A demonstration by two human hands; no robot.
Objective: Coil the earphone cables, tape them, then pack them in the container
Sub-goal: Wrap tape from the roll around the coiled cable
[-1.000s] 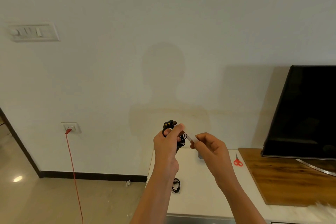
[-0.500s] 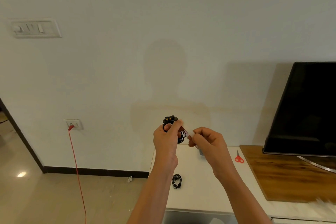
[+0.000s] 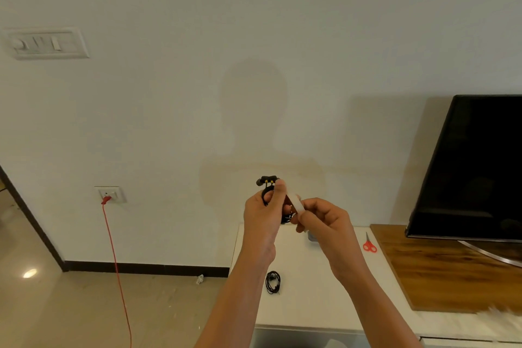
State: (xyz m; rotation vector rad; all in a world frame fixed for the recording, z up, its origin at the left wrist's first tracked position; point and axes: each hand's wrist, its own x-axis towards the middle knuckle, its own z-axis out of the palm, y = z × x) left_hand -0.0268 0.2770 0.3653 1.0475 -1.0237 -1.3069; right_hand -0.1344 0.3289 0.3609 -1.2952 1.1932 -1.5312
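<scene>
- The coiled earphones (image 3: 266, 181) are gripped in the left hand (image 3: 262, 215). They are held up in front of the wall, at 12 o'clock from a second coiled pair (image 3: 273, 282) lying on the white table (image 3: 310, 299).
- A strip of white tape (image 3: 296, 202) is pinched at its lower end by the curled fingers of the right hand (image 3: 324, 220).
- Compared with a second ago, the right hand has been brought closer to the coil. The upper end of the tape now appears to be laid against the coil beside the left forefinger. The taping is therefore judged to be under way but not finished, and packing is yet to come.
- The coil's long axis is set roughly from 11 to 5 o'clock. The earbuds are at the top, with their tips turned toward 9 o'clock.
- The tape's long axis runs from 10 to 4 o'clock, across the coil.
- Red scissors (image 3: 369, 244) are seen on the table at 4 o'clock from the hands.
</scene>
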